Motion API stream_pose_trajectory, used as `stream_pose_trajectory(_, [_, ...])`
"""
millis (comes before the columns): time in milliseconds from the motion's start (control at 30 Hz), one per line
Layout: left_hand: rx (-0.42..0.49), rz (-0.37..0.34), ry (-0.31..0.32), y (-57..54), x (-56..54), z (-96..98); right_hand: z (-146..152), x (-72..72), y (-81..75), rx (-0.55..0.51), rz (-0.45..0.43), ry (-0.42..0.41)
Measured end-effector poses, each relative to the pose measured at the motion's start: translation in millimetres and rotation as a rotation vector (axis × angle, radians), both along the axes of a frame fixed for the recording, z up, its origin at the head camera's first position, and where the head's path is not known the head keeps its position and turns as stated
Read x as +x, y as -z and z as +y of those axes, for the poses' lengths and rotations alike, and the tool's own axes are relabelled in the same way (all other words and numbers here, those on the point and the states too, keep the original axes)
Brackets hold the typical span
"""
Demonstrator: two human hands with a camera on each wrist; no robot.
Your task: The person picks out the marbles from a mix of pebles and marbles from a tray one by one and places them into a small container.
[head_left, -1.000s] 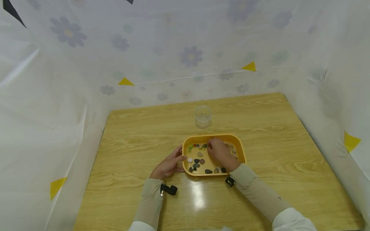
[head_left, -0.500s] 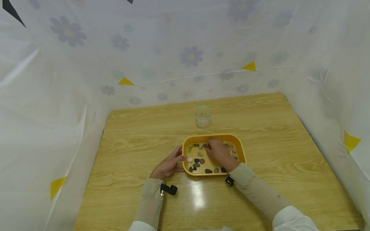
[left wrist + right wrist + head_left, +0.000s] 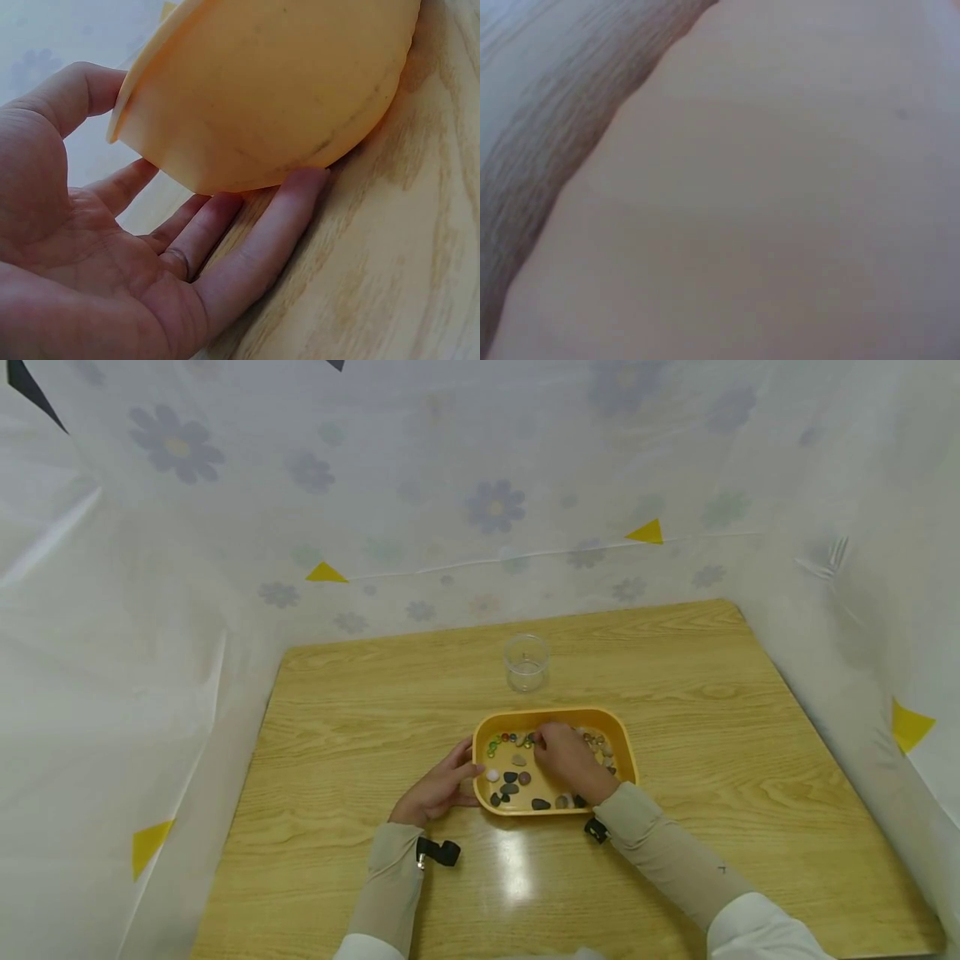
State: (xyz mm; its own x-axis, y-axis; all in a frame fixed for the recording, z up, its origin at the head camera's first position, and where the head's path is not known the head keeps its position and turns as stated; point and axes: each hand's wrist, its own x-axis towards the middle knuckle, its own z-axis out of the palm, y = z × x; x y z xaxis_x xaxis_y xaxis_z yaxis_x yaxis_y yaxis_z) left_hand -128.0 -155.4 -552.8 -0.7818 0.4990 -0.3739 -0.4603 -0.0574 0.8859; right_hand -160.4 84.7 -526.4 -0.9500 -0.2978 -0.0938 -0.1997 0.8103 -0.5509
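Note:
A yellow plastic tray holds marbles and pebbles. My left hand grips its left end; in the left wrist view the thumb lies at the rim and the fingers reach under and against the wall. Inside the tray, my right hand points down with curled fingers at the back middle. A dark stone sits right by its fingertips; whether they pinch anything is hidden. Left of it lie a row of small coloured marbles. A pale pebble lies nearer the middle.
A clear round container stands behind the tray on the wooden table. Dark stones and a white pebble lie at the tray's left, more pebbles at its right. Sheeting surrounds the table. The sleeve fills most of the right wrist view.
My right hand has shifted very slightly left inside the tray, with its fingertips by the dark stone. The left hand and the tray stay where they were.

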Motion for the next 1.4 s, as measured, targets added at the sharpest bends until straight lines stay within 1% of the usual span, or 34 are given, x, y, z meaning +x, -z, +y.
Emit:
stream_pose_trajectory(200, [0.003,-0.010,-0.005,-1.3,0.0,1.4,3.1,1.2,-1.8,-0.032,-0.018,-0.007])
stream_pose_trajectory(367, [-0.001,-0.009,-0.004,-1.2,0.2,2.3,6.9,2.5,-1.3,-0.025,-0.001,-0.012])
stream_pose_trajectory(533, [-0.005,-0.006,-0.008,-0.1,0.6,2.6,16.0,8.4,-1.2,-0.018,-0.007,-0.011])
stream_pose_trajectory(667, [-0.010,-0.007,-0.011,0.3,1.1,2.2,25.8,14.4,-3.4,-0.046,0.000,-0.011])
stream_pose_trajectory(833, [-0.013,-0.005,-0.010,1.8,1.2,1.1,38.3,21.1,-11.7,-0.101,0.011,-0.012])
stream_pose_trajectory(967, [-0.019,-0.004,-0.016,2.7,1.2,-0.7,49.1,23.6,-17.2,-0.154,-0.004,-0.035])
stream_pose_trajectory(1033, [-0.022,-0.006,-0.019,2.9,1.1,-1.3,54.8,24.3,-19.8,-0.179,-0.027,-0.047])
stream_pose_trajectory(1200, [-0.028,-0.001,-0.014,0.9,1.8,-1.1,68.6,25.3,-27.6,-0.160,-0.059,-0.050])
stream_pose_trajectory(1400, [-0.027,-0.001,-0.013,0.4,1.2,-0.4,84.7,23.3,-44.8,-0.159,-0.069,-0.039])
